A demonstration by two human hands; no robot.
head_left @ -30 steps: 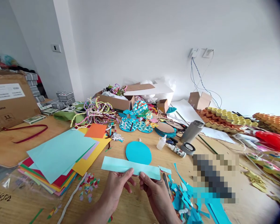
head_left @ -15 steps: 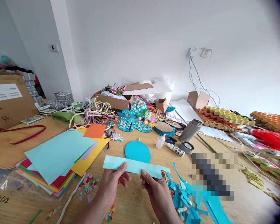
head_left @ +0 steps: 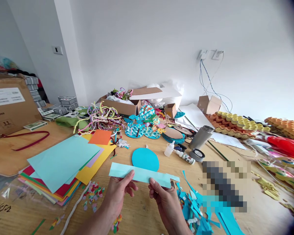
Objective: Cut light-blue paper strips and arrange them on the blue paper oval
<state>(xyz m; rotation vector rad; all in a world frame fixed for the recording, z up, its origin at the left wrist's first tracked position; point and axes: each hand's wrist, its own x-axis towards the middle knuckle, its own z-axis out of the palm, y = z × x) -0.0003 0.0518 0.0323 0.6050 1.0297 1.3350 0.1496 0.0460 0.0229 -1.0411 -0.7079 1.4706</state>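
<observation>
A long pale aqua paper strip (head_left: 142, 175) is stretched level between my hands above the table. My left hand (head_left: 120, 192) pinches its lower edge left of the middle, thumb on top and fingers beneath. Further right, my right hand (head_left: 163, 199) grips the same edge with thumb and curled fingers. Behind the strip lies a bright blue disc (head_left: 145, 158), its front edge partly covered by the paper. A narrower aqua end sticks out past the strip's right side.
Coloured paper sheets (head_left: 66, 160) are stacked at the left. Blue scraps (head_left: 198, 212) lie at the lower right. A glue bottle (head_left: 169, 149), a metal flask (head_left: 201, 137) and egg trays (head_left: 235, 122) stand further back.
The whole view has shifted very slightly, with the table items a little further right. Both hands keep the same hold on the strip.
</observation>
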